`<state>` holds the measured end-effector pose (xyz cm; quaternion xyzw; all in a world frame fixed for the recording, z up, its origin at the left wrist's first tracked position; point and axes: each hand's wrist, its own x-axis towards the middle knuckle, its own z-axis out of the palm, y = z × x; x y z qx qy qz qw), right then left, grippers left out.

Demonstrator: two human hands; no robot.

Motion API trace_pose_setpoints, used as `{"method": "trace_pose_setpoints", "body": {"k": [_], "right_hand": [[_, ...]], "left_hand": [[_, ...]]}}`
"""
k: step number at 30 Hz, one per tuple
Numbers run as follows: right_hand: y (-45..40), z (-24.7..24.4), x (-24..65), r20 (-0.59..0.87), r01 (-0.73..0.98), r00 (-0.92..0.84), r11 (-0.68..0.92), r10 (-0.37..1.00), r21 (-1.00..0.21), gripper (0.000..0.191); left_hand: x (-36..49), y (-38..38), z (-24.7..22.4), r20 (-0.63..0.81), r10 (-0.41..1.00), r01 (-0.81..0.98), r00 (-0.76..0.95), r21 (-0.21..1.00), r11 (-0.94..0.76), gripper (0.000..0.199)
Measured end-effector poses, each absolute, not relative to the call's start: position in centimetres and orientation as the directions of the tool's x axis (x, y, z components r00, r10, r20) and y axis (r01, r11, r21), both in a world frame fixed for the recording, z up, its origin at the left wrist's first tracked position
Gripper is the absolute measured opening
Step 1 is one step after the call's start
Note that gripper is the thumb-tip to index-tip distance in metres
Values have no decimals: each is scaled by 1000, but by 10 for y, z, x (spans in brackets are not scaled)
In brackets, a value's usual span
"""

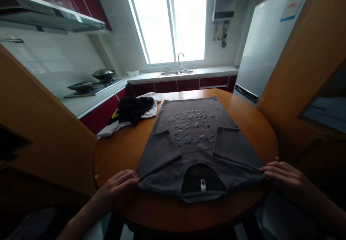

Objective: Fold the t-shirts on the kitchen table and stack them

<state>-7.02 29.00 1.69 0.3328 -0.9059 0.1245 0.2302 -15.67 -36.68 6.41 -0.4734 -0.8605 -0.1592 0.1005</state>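
A dark grey T-shirt lies spread out on the round wooden table, printed side up, its collar toward me and its hem toward the window. Both sleeves are folded inward over the front. My left hand pinches the shirt's near left corner at the shoulder. At the near right corner, my right hand pinches the fabric in the same way. A small white label shows inside the neck opening.
Crumpled black and white clothes lie at the table's far left. Behind stand a counter with a sink, a stove with two pans, and a fridge at the right. Wooden panels flank the table.
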Motion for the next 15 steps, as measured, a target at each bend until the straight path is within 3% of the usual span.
{"method": "trace_pose_setpoints", "body": {"k": [6,11,15], "right_hand": [[289,35,-68,509,-639,-717,741,-476,-206,28],[281,62,-97,500,-601,-767,724,-402,-339,16],[281,81,-138,426,-456,-867,759,-260,-465,23]], "left_hand": [[-148,-361,81,271,746,787,-609,325,525,21],[-173,-353,99,250,672,696,-697,464,548,17],[-214,-350,110,307,573,638,-760,519,569,20]]}}
